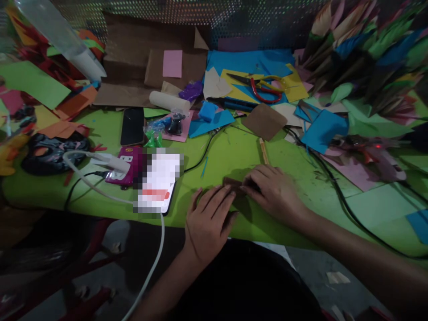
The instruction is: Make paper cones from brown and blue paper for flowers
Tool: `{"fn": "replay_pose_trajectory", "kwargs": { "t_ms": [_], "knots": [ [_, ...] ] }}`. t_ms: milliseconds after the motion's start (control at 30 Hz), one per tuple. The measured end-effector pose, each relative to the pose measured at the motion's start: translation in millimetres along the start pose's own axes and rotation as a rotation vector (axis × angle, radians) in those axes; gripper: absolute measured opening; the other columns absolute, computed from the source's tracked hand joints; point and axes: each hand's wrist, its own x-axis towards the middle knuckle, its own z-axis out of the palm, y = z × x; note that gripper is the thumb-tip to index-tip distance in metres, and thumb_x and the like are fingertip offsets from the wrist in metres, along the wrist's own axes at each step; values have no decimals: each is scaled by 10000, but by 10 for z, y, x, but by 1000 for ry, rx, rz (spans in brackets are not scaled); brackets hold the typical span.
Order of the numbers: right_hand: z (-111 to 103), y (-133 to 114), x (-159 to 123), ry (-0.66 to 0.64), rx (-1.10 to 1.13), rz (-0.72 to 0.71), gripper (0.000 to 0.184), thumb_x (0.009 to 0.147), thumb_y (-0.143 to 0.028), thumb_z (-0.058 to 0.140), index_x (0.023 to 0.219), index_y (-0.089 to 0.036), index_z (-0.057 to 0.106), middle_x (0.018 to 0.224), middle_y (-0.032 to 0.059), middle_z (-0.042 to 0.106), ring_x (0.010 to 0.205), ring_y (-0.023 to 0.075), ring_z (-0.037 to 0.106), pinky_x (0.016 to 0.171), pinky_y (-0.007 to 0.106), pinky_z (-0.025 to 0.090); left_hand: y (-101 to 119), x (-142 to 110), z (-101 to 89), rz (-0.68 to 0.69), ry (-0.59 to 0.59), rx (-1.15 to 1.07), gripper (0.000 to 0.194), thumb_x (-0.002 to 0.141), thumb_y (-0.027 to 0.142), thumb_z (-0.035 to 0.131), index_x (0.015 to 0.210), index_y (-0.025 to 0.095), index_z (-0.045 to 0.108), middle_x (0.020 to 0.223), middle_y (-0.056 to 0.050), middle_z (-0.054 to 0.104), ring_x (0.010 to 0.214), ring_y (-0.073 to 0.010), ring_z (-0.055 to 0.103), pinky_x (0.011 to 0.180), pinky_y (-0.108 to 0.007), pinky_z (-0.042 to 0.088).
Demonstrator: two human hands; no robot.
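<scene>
Head view shows two hands [238, 199] grasping one small brown paper piece [233, 182], one pencil [264, 150] nearby.

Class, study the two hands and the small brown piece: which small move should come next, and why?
Probably press the small brown piece down with the left hand while the right hand steadies it, since both hands meet at it on the green table.

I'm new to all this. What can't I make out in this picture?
All in the head view:
- Brown piece: full shape, hidden by fingers of the left hand and right hand.
- Lit phone: screen content, pixelated.
- Clear bottle: far end, cut off by the top edge.
- Paper bundles: details, blurred; some cut off by the top edge.
</scene>
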Motion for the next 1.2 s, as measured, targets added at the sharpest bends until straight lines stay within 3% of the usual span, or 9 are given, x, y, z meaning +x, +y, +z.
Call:
{"fn": "replay_pose_trajectory", "kwargs": {
  "t_ms": [233,600,767,967,1200],
  "knots": [
    [15,-14,3,23,1,12,240,1022,-285,503,828,-207,621,807,58,665,781,213,589,688,336,334,3,6,-4,3,-11,7,321,1002,315,543,1278,209,668,1284,-40,742,1223,-203,652,1154,-433,392],
    [-3,-17,11,3,24,26,234,1020,-301,512,848,-200,635,827,65,660,805,226,595,713,345,356,7,25,13,69,-126,43,377,1042,355,464,1351,205,620,1352,-53,703,1273,-211,636,1258,-476,204],
    [-68,89,-7,2,87,49,119,978,-216,543,951,-212,658,922,76,704,903,246,629,765,353,407,-16,30,9,70,-151,63,367,1029,336,483,1344,220,633,1360,-56,697,1257,-227,648,1250,-489,222],
    [-326,234,-133,39,164,93,200,988,-199,513,1051,-227,701,1028,83,749,991,252,658,826,375,464,-39,34,27,88,-147,89,408,1027,356,473,1403,253,594,1359,-52,700,1256,-228,648,1248,-488,233],
    [-281,138,-427,-45,-30,-73,381,982,-170,487,1311,-255,660,1138,74,760,1024,233,665,843,378,474,-28,61,16,106,-116,80,378,1032,349,480,1356,210,616,1342,-52,711,1240,-209,654,1259,-463,194]
  ]
}}
